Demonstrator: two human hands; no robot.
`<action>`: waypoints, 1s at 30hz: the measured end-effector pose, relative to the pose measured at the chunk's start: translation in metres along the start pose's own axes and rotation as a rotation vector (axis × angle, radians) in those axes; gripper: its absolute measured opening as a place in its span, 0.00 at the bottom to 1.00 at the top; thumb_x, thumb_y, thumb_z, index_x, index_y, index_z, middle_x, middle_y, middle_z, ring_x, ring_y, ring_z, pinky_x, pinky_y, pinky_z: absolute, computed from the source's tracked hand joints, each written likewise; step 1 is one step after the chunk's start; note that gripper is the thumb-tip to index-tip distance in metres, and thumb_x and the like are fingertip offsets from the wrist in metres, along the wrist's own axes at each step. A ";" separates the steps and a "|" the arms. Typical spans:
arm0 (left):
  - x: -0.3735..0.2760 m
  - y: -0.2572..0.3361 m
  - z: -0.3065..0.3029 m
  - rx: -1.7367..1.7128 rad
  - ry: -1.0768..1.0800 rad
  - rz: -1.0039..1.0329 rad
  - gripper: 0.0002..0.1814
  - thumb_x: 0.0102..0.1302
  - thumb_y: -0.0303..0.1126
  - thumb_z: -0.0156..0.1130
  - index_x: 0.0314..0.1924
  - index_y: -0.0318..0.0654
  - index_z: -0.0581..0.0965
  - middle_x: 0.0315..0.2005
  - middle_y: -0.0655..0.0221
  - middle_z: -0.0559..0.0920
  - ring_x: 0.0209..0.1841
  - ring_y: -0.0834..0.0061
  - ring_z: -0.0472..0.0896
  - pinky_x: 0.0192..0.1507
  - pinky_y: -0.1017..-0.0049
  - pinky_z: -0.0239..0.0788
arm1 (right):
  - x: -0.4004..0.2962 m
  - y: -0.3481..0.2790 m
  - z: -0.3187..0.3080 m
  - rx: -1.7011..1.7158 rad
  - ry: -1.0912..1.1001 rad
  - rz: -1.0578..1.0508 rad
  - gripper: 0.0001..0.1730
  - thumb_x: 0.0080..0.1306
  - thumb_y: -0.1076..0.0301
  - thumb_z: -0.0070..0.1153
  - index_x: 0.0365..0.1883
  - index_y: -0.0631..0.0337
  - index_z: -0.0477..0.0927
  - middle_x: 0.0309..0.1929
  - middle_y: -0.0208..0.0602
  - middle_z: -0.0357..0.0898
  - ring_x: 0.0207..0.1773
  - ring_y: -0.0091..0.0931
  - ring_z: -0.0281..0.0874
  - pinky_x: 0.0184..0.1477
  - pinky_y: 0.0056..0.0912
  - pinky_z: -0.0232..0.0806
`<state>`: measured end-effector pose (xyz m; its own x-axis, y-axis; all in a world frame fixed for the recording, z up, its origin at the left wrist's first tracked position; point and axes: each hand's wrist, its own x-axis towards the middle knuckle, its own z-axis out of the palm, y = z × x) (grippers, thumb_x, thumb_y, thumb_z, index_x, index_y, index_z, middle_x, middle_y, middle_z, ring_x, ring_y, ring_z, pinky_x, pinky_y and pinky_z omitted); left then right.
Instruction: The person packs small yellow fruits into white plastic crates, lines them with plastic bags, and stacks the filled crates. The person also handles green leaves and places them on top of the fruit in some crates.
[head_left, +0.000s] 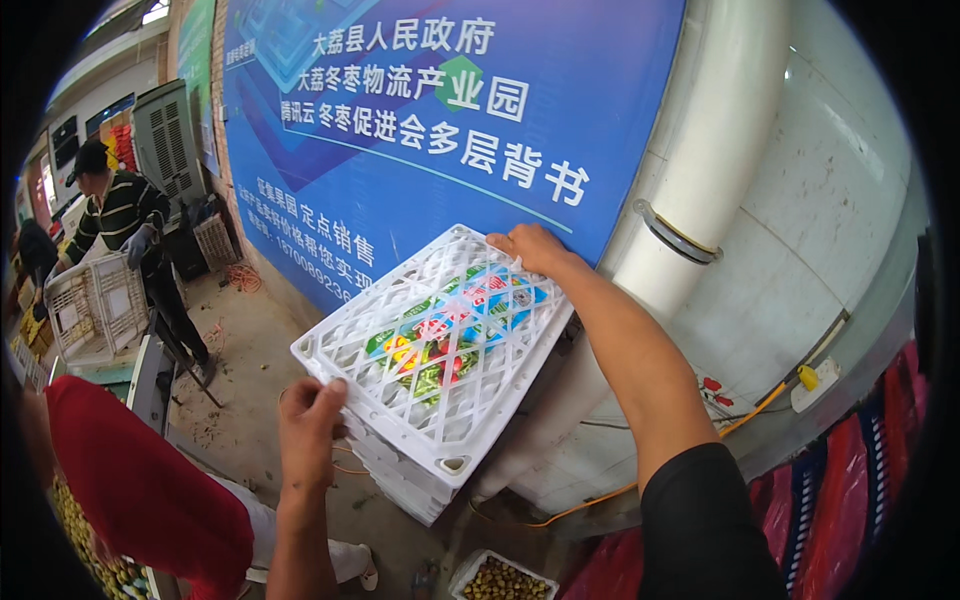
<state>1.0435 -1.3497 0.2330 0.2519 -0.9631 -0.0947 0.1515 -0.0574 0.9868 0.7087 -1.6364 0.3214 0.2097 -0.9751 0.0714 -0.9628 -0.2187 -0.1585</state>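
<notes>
A white plastic lattice lid (452, 454) covers the top of a stack of white plastic crates (405, 480) in front of me. Through the lattice show a colourful printed plastic sheet (457, 322) and pale crumpled film. My left hand (313, 420) grips the lid's near left edge, thumb on top and fingers curled below. At the far edge, by the upper right corner, my right hand (532, 249) holds the rim, with a scrap of film showing by its fingers. The contents under the sheet are hidden.
A blue wall banner (420, 172) bearing writing stands behind the stack, beside a thick white pipe (675, 195). Below, a white box of jujube-like fruit (504, 581) sits on the floor. One person in red (142, 480) is close left; another carries a crate (97, 307).
</notes>
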 end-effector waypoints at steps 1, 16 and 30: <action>0.016 -0.012 -0.009 0.023 0.141 0.163 0.21 0.69 0.41 0.65 0.56 0.36 0.74 0.40 0.70 0.78 0.41 0.79 0.78 0.45 0.75 0.74 | 0.001 -0.008 0.000 0.004 0.005 0.004 0.40 0.74 0.33 0.45 0.41 0.67 0.86 0.46 0.56 0.85 0.53 0.50 0.82 0.54 0.51 0.72; -0.042 0.019 0.067 0.358 0.301 0.920 0.23 0.76 0.29 0.50 0.68 0.30 0.69 0.68 0.52 0.70 0.72 0.60 0.67 0.74 0.60 0.56 | -0.296 -0.012 0.013 0.531 0.808 -0.140 0.09 0.74 0.68 0.54 0.43 0.65 0.80 0.37 0.44 0.80 0.41 0.42 0.80 0.45 0.43 0.71; -0.500 -0.190 0.259 0.152 -1.246 0.468 0.08 0.69 0.26 0.60 0.46 0.33 0.81 0.42 0.63 0.80 0.41 0.71 0.77 0.46 0.72 0.69 | -1.127 -0.106 0.393 0.494 0.159 1.885 0.21 0.66 0.47 0.62 0.34 0.58 0.85 0.34 0.47 0.84 0.40 0.47 0.83 0.44 0.50 0.72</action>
<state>0.6407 -0.9250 0.1269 -0.7953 -0.4907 0.3559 0.1639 0.3912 0.9056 0.6415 -0.5278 -0.1294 -0.9037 0.0696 -0.4224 0.2295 0.9117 -0.3408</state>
